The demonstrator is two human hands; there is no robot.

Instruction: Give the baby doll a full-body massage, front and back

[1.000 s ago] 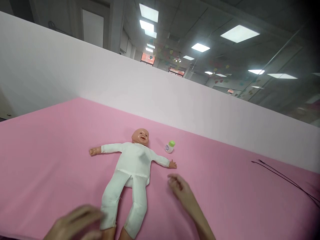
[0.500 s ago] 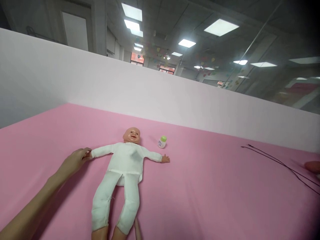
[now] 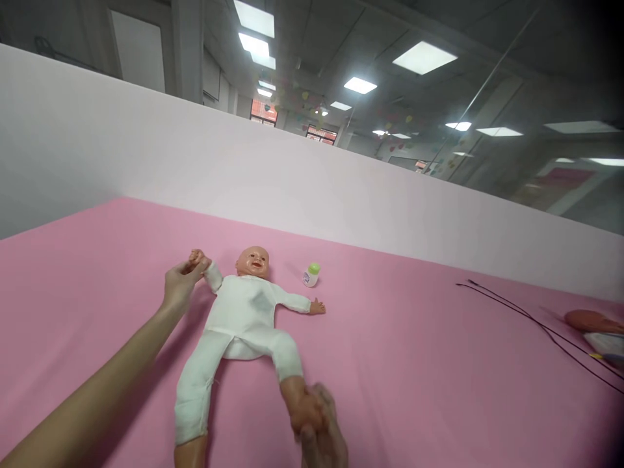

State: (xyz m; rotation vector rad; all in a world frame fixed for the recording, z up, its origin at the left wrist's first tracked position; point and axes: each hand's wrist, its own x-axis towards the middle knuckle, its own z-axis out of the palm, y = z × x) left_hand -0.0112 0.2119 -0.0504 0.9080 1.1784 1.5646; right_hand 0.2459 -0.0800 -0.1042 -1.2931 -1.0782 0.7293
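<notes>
A baby doll [image 3: 241, 305] in a white cloth suit lies face up on the pink surface [image 3: 414, 364]. My left hand [image 3: 181, 281] is closed around the doll's hand at the picture's left, and that arm is bent upward beside the head. At the bottom, my right hand [image 3: 324, 432] grips the doll's foot, with the leg raised and angled to the right. The doll's other arm lies stretched out. Its other foot is cut off by the lower picture edge.
A small jar with a green lid [image 3: 311, 275] stands right of the doll's head. Thin black cables [image 3: 526, 314] run along the right side, near a partly visible second doll [image 3: 592, 322]. A white wall [image 3: 292, 188] borders the surface at the back.
My left hand has lifted the doll's arm up towards its head. My right hand has come into view holding the foot, and that leg has swung to the right.
</notes>
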